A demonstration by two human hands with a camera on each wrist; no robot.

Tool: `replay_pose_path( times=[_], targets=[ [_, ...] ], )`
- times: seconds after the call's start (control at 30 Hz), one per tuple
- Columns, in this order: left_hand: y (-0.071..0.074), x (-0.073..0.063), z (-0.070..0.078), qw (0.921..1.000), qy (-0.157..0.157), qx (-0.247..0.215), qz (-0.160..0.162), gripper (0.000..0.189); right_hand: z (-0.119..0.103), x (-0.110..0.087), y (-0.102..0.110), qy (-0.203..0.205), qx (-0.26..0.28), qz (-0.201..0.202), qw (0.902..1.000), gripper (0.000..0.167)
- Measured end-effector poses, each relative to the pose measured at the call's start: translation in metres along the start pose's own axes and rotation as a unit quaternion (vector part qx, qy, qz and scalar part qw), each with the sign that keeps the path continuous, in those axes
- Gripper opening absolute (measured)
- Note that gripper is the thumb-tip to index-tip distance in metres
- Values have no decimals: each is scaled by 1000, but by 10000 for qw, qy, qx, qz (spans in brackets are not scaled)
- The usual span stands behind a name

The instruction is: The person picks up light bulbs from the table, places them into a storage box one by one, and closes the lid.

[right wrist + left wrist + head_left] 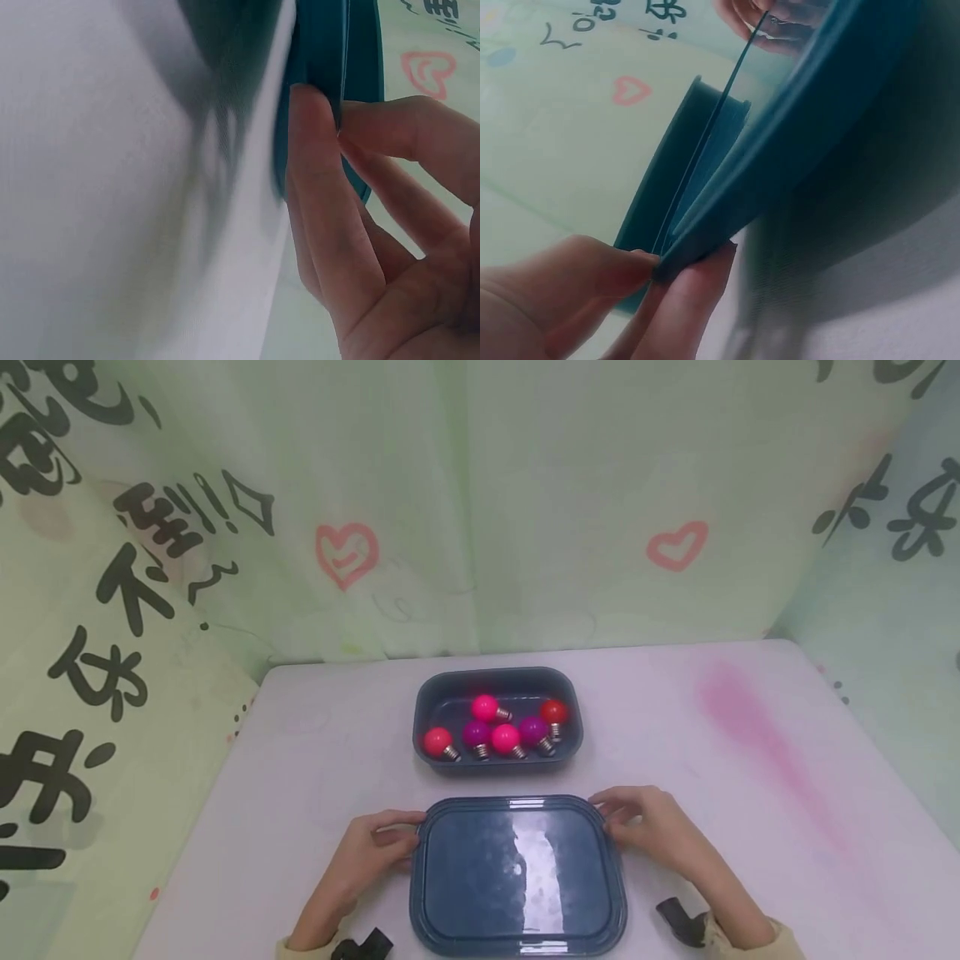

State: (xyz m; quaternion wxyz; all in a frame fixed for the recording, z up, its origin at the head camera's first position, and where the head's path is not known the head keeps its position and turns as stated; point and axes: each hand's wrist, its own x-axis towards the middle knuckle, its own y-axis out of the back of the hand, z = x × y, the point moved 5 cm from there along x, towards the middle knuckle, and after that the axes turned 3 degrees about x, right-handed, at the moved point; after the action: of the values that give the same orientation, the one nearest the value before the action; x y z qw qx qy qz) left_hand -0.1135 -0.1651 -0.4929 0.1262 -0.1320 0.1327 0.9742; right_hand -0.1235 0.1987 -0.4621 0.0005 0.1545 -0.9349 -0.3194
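A dark blue, glossy lid with rounded corners (pixel 468 893) is held flat at the front of the table, between both hands. My left hand (pixel 367 852) pinches its left edge near the far corner; in the left wrist view, thumb and fingers grip the rim (pixel 705 232), with shadowed table below. On the opposite side my right hand (pixel 651 827) pinches the right edge, also near the far corner. Just beyond the lid stands a dark blue open box (pixel 423 706). Several small round light bulbs lie in it, among them a pink bulb (pixel 484 707), a purple bulb (pixel 476 733) and a red bulb (pixel 554 712).
The white table (pixel 330 735) carries a pink stain (pixel 742 718) at right. Pale green curtains (pixel 510 527) with hearts and dark writing hang behind and at both sides. Black wrist devices (pixel 681 922) sit below both hands.
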Motion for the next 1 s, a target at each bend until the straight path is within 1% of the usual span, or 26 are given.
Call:
replay_pose_path(
  times=[0.07,0.17,0.27,0.4,0.47,0.63,0.8,1.0],
  targets=[
    [0,1,-1,10000,56,-33,-3,39,-1,0,1,213,-29,-2,9998,38],
    [1,1,-2,9999,105,-57,-24,39,-1,0,3,390,-69,-47,9992,35],
    [2,1,-3,9999,117,-74,-62,39,-1,-1,3,369,62,-199,9991,35],
    [3,1,-4,9998,166,-83,-118,41,0,-3,3,333,353,-445,9978,39],
    [4,1,-3,9996,170,-99,-180,42,0,-4,3,399,452,-526,9968,40],
    [5,-1,-1,9985,73,-104,-524,46,-2,-7,6,589,601,-707,9939,39],
    [6,-2,-1,9960,-41,-34,-893,50,-3,-9,7,652,653,-820,9923,39],
    [10,-4,-1,9940,-21,-116,-1085,51,-3,-12,8,868,571,-792,9914,39]
  ],
)
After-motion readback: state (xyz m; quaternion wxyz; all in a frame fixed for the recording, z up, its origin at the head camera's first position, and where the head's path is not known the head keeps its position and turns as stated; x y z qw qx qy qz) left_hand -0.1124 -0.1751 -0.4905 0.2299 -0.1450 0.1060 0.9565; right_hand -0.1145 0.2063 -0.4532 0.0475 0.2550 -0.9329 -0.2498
